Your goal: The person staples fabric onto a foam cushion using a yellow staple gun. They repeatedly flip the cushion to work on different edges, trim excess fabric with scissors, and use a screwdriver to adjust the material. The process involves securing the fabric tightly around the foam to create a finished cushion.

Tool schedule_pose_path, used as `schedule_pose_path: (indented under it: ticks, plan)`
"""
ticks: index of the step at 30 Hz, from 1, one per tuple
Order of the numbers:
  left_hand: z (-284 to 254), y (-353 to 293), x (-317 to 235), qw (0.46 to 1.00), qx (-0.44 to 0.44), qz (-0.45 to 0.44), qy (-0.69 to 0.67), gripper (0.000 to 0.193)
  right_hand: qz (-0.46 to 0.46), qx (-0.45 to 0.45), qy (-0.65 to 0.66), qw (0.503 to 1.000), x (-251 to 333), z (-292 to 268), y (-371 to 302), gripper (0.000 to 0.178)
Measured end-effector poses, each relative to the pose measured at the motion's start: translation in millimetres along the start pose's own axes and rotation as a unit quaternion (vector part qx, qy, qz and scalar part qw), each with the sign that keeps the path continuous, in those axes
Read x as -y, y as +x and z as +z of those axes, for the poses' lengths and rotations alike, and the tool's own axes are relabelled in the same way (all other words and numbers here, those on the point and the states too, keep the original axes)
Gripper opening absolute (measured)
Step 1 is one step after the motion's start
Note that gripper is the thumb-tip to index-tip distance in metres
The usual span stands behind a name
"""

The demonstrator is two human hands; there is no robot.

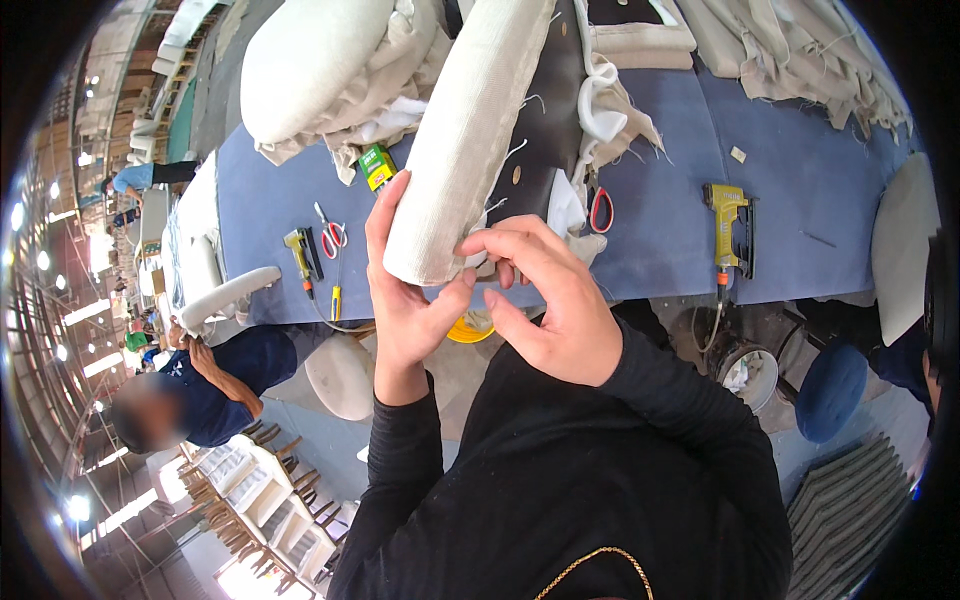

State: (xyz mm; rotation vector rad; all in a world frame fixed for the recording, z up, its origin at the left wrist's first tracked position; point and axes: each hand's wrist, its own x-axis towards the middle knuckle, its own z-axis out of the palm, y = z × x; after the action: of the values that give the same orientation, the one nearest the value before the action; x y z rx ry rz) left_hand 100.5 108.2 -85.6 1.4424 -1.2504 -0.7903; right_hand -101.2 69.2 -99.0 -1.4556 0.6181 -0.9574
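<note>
A long beige fabric-covered padded panel [455,150] is tilted up off the table, its rounded end toward me. My left hand [405,295] is closed around that end, fingers along its left side and thumb at the lower edge. Loose fabric edge [480,262] shows at the corner, where the curled fingers of my right hand [555,300] take hold of it; that thumb stands apart below. Frayed threads hang along the panel's dark back [535,140]. Red-handled scissors [601,210] lie just right of the panel, partly under white padding [566,205].
A yellow staple gun [728,230] rests at the right of the blue table [660,260], another staple gun [303,258] at the left. Scissors [333,238], a yellow-handled tool [336,303] and a green-yellow box [377,167] lie nearby. Covered cushions [315,70] stand behind. A co-worker [215,385] is at left.
</note>
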Motion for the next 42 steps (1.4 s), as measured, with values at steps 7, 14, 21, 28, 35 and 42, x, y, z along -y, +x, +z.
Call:
schedule_pose_path:
  ticks: [7, 14, 21, 28, 35, 42]
  plan:
    - [-4, -2, 0, 1.000, 0.005, 0.003, 0.000, 0.106, 0.037, 0.041, 0.040, 0.998, 2, -5, 10, 0.046]
    - [-5, -2, 5, 1.000, 0.013, 0.027, 0.009, 0.104, 0.042, 0.068, 0.063, 0.995, -3, -8, 14, 0.043]
    - [-7, -2, 7, 0.999, 0.015, 0.027, -0.018, 0.102, 0.031, 0.083, 0.045, 0.995, -7, -9, 14, 0.043]
    - [-13, -2, 14, 0.998, 0.037, 0.041, 0.013, 0.100, 0.029, 0.061, 0.054, 0.996, -13, -3, 3, 0.040]
    - [-5, -9, -8, 0.962, 0.176, 0.177, 0.114, 0.092, -0.152, -0.019, -0.552, 0.819, 44, -64, -12, 0.072]
    - [47, -24, 51, 0.952, 0.208, 0.214, -0.066, 0.068, -0.082, 0.175, -0.583, 0.789, 57, -125, -23, 0.062]
